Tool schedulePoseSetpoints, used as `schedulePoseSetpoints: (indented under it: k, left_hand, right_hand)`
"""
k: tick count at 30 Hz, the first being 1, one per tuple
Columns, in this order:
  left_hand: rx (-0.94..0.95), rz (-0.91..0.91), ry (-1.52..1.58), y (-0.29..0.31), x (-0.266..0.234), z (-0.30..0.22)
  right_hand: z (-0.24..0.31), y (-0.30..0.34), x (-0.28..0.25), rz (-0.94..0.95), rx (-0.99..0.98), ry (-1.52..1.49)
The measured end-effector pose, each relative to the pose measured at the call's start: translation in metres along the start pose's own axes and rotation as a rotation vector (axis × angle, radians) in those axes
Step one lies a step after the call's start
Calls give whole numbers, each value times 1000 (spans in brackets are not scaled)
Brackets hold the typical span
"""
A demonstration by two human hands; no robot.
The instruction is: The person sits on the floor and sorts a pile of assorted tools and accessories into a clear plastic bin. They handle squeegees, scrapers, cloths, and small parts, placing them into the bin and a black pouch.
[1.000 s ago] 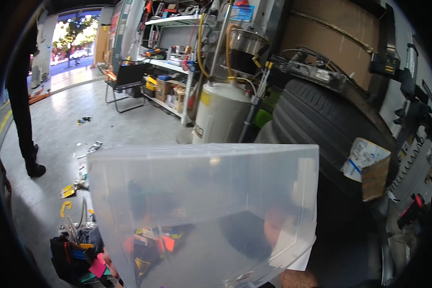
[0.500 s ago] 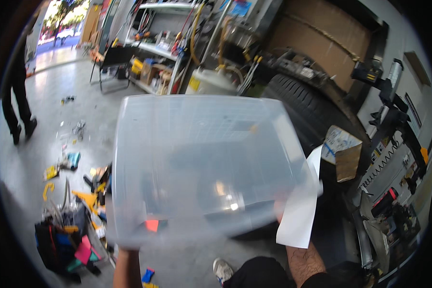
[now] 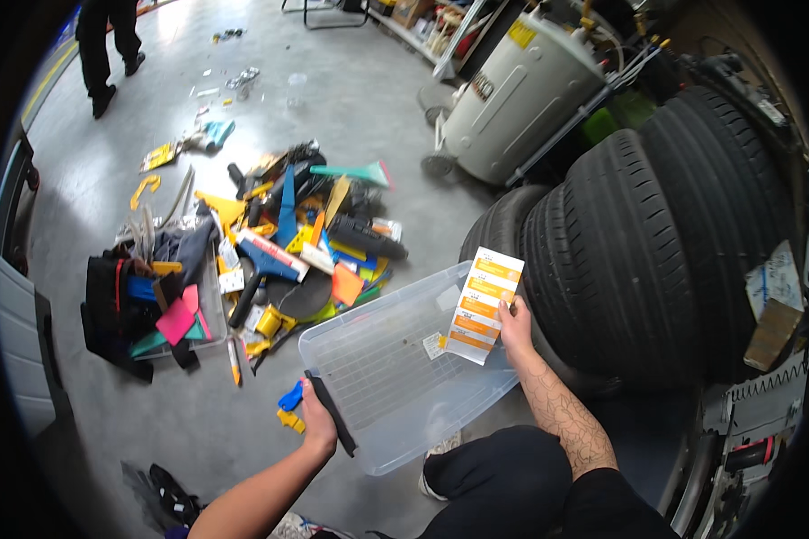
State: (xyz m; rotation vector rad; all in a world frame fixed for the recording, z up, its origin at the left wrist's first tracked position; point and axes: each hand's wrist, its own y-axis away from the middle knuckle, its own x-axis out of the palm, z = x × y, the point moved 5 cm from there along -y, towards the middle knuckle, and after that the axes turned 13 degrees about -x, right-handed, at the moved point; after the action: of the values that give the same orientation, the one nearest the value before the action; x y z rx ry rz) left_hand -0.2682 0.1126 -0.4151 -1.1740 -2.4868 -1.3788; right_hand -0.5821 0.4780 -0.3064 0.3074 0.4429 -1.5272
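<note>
Head view: hands (image 3: pixel 317 420) gripping bin (image 3: pixel 395 377)

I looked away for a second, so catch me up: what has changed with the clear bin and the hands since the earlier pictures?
The clear plastic storage bin has come down from in front of the face to just above the floor, open side up and empty. The left hand grips its near rim at the black handle; the right hand holds the far rim with a white and orange paper sheet. The pile of coloured tools stays on the floor.
</note>
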Motion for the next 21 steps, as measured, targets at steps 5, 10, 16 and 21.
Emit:
schedulePoseSetpoints:
  k: [5,10,16,21]
  left_hand:
    - [-43,-65,-72,-16,-19,52]
    - [-76,25,-78,-21,-26,52]
    - [-354,53,-294,-8,-31,26]
    - [-366,156,-465,14,-26,-12]
  right_hand:
    - [-10,-15,-17,-90,-496,646]
    - [5,-3,-30,-91,-256,271]
    - [-43,73,49,-60,441,-362]
    - [-113,87,136,184,580,-351]
